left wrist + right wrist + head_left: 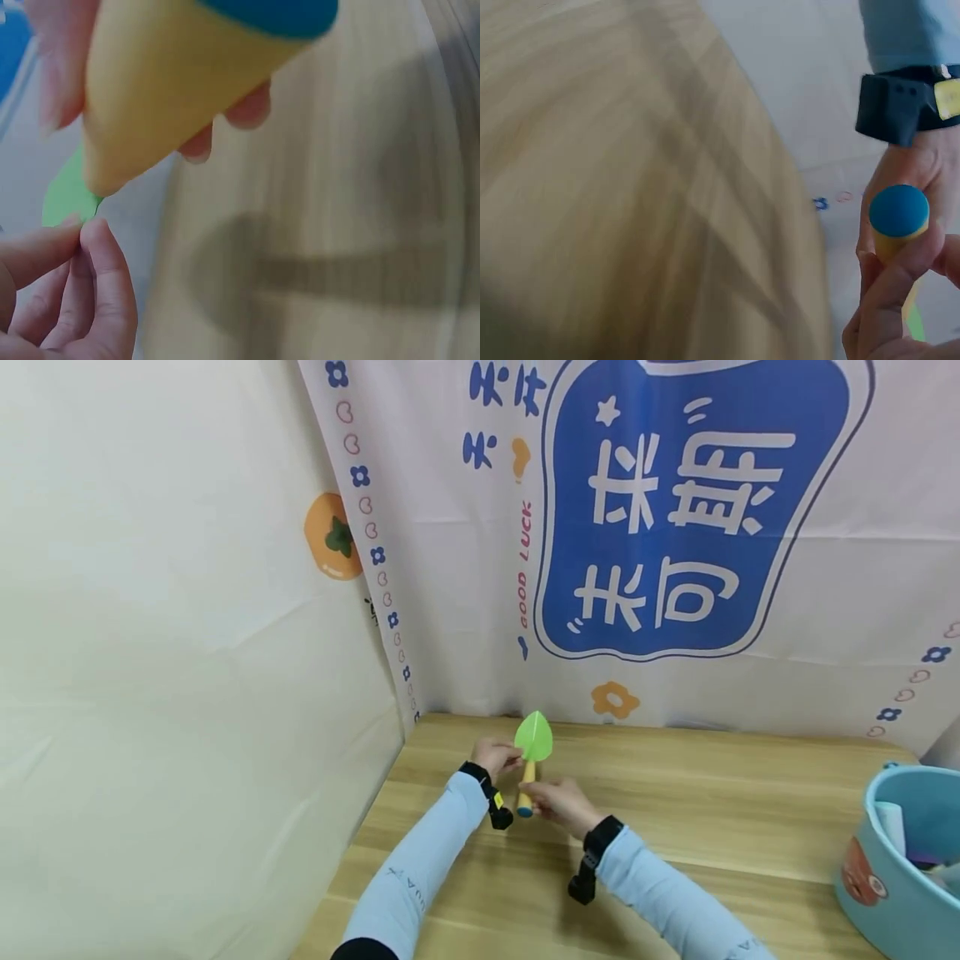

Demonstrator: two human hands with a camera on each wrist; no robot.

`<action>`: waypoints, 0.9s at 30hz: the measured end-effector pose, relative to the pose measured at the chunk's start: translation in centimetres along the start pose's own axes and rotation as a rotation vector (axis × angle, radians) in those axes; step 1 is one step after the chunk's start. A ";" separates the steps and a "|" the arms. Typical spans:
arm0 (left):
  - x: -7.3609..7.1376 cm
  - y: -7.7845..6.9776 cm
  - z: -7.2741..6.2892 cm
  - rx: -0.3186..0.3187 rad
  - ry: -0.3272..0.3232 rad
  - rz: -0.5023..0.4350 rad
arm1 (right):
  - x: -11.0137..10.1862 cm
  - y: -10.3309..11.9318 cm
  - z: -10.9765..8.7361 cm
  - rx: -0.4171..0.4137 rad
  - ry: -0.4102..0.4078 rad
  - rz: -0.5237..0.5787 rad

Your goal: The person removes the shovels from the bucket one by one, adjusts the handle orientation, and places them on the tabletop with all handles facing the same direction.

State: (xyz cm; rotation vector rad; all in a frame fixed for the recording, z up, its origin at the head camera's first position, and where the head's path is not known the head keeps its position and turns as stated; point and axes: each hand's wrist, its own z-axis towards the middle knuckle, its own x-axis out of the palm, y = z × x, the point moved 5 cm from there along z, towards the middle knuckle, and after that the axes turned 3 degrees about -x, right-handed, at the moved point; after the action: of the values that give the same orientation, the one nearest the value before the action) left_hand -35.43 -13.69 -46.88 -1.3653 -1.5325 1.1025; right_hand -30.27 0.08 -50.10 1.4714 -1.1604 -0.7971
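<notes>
A small toy trowel [534, 737] with a leaf-shaped green blade and a yellow, blue-capped handle is held above the table, blade toward the back wall. My left hand [496, 755] pinches the blade's lower edge between thumb and finger, as the left wrist view also shows near the green blade [67, 191]. My right hand [561, 805] grips the handle [528, 787] near its blue end. In the right wrist view the blue cap [899, 211] points toward the camera, with right-hand fingers around the handle below it. The trowel's shadow falls on the wood in the left wrist view.
A light-blue bucket [888, 893] with several items inside stands at the table's right side. The wood-grain table [675, 793] meets a printed cloth [465, 610] at the back and a plain pale sheet [187, 693] on the left.
</notes>
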 end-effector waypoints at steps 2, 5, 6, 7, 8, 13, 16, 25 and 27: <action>-1.1 1.5 0.9 -0.020 -0.035 0.009 | 0.9 -1.0 0.6 0.013 -0.021 -0.010; -2.4 3.5 2.3 -0.041 -0.080 0.016 | 1.7 -2.2 1.6 0.023 -0.045 -0.042; -2.8 4.0 2.8 -0.063 -0.098 0.000 | 1.9 -2.4 1.9 0.025 -0.054 -0.062; -3.2 4.6 3.4 -0.068 -0.108 -0.011 | 2.0 -2.6 2.2 0.028 -0.060 -0.079; -3.5 5.0 4.0 -0.072 -0.120 -0.021 | 2.0 -2.9 2.4 0.028 -0.065 -0.095; -4.2 6.2 5.3 -0.089 -0.136 0.031 | 2.3 -3.9 3.5 0.035 -0.079 -0.114; -4.2 6.5 5.5 -0.081 -0.123 0.122 | 2.4 -4.5 3.9 0.047 -0.087 -0.106; -4.0 7.1 6.6 -0.060 -0.136 0.440 | 2.1 -5.4 4.4 0.029 -0.091 -0.132; -3.8 7.2 7.0 -0.070 -0.120 0.499 | 1.9 -5.7 4.6 0.031 -0.096 -0.138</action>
State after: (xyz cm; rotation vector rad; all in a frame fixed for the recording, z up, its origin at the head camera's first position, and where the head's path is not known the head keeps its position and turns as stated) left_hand -39.44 -17.89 -55.96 -1.8183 -1.3555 1.4623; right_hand -32.45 -3.34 -56.52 1.5657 -1.1563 -0.9577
